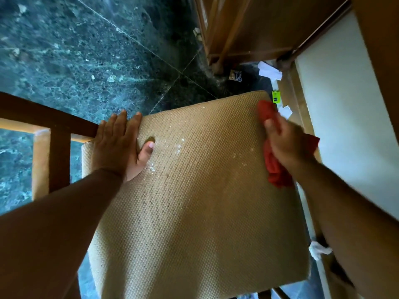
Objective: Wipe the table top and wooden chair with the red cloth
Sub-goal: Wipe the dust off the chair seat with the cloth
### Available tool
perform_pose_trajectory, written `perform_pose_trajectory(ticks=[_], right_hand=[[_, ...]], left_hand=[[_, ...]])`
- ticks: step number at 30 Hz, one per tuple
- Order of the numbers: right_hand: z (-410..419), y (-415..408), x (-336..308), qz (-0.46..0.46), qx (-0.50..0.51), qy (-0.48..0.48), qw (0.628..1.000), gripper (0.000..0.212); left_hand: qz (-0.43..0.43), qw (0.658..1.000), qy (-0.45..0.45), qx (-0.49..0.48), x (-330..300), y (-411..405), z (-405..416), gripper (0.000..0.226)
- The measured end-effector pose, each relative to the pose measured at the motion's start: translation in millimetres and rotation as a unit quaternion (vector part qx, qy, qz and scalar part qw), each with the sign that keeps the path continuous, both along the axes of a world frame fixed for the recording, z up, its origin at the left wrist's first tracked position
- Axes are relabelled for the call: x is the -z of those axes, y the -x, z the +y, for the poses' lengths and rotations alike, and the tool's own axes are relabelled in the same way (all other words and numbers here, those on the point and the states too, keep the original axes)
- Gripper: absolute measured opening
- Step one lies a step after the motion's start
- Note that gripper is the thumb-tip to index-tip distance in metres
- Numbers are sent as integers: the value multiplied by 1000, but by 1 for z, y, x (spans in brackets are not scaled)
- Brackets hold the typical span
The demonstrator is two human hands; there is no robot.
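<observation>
Two bare forearms reach over a woven chair seat [194, 190] dotted with white crumbs. Left hand [117, 147] presses flat, fingers spread, steadying it. Right hand [285, 143] clutches the red cloth [273, 167] at the seat's right edge; soft, limp, best gripped bunched.

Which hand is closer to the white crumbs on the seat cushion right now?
Left. The left hand rests flat beside the white crumbs, thumb nearly touching; the right hand, gripping the red cloth, is at the cushion's far edge.
</observation>
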State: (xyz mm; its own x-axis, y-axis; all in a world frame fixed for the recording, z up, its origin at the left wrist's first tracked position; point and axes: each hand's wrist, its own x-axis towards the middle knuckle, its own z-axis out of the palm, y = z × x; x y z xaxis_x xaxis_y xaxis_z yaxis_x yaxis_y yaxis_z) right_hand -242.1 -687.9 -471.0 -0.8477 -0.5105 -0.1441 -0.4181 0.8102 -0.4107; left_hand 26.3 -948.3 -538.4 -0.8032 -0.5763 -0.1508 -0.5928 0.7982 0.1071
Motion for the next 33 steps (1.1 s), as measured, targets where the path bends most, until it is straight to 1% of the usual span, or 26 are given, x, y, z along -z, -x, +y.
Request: perform_pose_trajectory(ticks=[1,3,4,5,7,8,9,10,11,12,14,15,16,17,18,19,20,22,23,24,25,27,29,31,33], right_hand=[[-11,-14,16,11,-8,-21,1000,50],[-14,-63,33,55,-31,-25,998,51],[-5,-98,35,49,-79,-9,996,51],[9,-137,34,23,-146,13,989,50],[37,-206,24,-66,-276,46,958,43],[45,-224,17,-103,-311,53,943,40],[49,-231,13,-130,-308,61,941,39],[49,-228,8,-163,-265,71,948,39],[46,-219,0,-214,-191,89,954,41],[44,-203,-12,-274,-108,112,949,40],[51,-160,-33,-341,43,162,925,27],[57,-135,-43,-365,113,181,906,23],[64,-107,-51,-367,171,200,892,26],[68,-80,-57,-341,222,217,888,29],[66,-53,-60,-281,243,204,906,31],[58,-31,-58,-214,243,178,929,31],[42,-14,-50,-151,224,153,951,30],[-5,1,-20,-57,141,96,984,34],[-35,-1,-4,-18,85,53,995,39],[-65,-9,10,26,35,11,999,43],[-94,-21,19,60,-12,-9,998,44],[-131,-62,30,91,-132,7,987,40],[-128,-123,30,115,-235,25,965,40],[-88,-178,23,69,-324,18,943,44],[-36,-212,12,6,-437,-1,899,44]], left_hand=[[1,1000,4,3,3,0,-1,77],[4,1000,6,4,7,-1,-2,78],[7,1000,5,3,9,-1,-2,78],[10,1000,5,1,11,-1,-2,78],[12,1000,4,-2,10,-1,-2,78],[11,1000,3,0,8,0,-1,77],[9,1000,2,1,7,0,0,77],[8,1000,3,0,6,-1,1,77],[7,1000,3,-1,5,-1,1,77],[7,1000,3,-2,4,-1,2,77],[5,1000,2,1,1,0,3,77],[4,1000,2,2,0,0,3,77],[2,1000,2,1,-1,0,3,77],[1,1000,2,2,-2,1,4,77],[-1,1000,2,1,-3,1,4,77],[-1,1000,1,1,-3,1,5,77],[-3,1000,0,1,-3,1,6,77],[-4,1000,0,1,-2,1,6,76],[-2,1000,-1,-2,-2,1,6,76],[0,1000,-1,-3,-1,1,6,75],[2,1000,-1,-2,0,0,6,73],[13,1000,-7,-3,2,0,5,70],[21,999,-26,-4,-1,-1,4,67],[27,998,-48,-2,-6,-1,0,66],[24,998,-56,1,-10,0,-3,65]])
